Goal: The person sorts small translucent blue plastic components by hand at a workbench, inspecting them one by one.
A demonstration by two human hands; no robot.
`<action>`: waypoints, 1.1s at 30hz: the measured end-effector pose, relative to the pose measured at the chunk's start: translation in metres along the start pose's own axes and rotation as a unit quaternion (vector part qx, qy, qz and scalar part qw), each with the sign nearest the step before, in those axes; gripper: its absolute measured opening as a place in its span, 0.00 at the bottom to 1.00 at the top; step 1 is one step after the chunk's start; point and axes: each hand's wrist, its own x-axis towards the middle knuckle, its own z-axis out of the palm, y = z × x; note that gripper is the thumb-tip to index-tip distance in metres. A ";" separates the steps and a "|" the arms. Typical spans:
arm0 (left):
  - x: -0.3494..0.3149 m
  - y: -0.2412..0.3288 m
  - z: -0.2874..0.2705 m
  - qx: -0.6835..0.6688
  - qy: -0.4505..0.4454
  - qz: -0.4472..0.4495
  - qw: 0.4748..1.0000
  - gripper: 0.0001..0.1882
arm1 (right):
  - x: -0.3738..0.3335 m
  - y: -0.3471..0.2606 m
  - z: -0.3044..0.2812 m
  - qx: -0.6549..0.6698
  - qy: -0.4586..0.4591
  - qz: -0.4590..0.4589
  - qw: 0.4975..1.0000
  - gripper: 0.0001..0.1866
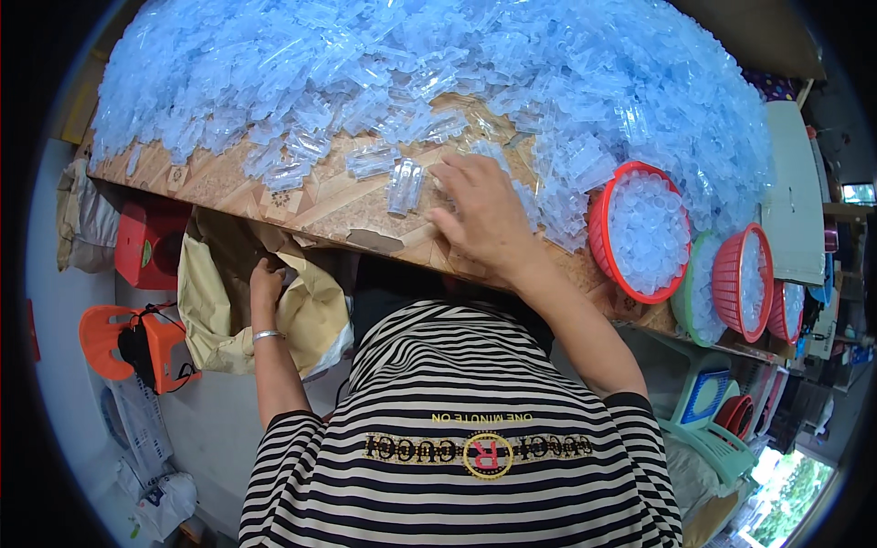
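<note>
My right hand [484,212] is over the near part of the patterned tabletop [315,215], fingers apart and slightly bent, with nothing visible in them. Just left of its fingertips lies a small group of clear plastic tubes [405,186]. Another little group of clear tubes [372,159] rests farther left. Below the table edge, my left hand [267,279] is inside the mouth of a yellowish sack [215,306]. Its fingers look curled in; whatever they may hold is hidden. A large heap of clear plastic tubes [411,64] covers the far side of the table.
Red baskets [598,233] of small translucent pieces stand at the table's right end, with a green basket [683,297] between them. An orange stool [108,342] and a red container [137,242] are at the left. A pale green chair [708,438] stands lower right.
</note>
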 end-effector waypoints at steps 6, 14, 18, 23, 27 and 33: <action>-0.013 0.111 -0.075 0.114 -0.085 0.025 0.990 0.12 | 0.019 0.006 0.021 -0.033 -0.036 -0.014 0.999 0.33; -0.073 0.278 -0.119 -0.316 -0.138 0.165 0.924 0.09 | 0.007 -0.009 -0.002 0.048 -0.004 -0.004 0.999 0.33; -0.094 0.322 -0.100 -0.445 -0.291 0.142 0.835 0.21 | 0.000 -0.019 -0.017 0.152 0.027 -0.011 0.988 0.36; -0.110 0.342 -0.084 -0.595 -0.433 0.018 0.677 0.25 | -0.008 -0.021 -0.026 0.117 0.088 -0.108 0.983 0.33; -0.114 0.348 -0.079 -0.661 -0.512 -0.037 0.548 0.26 | -0.020 -0.022 -0.028 0.149 0.062 -0.110 0.981 0.28; -0.110 0.351 -0.068 -0.718 -0.494 -0.032 0.490 0.30 | -0.023 -0.016 -0.061 0.166 0.007 -0.081 0.983 0.26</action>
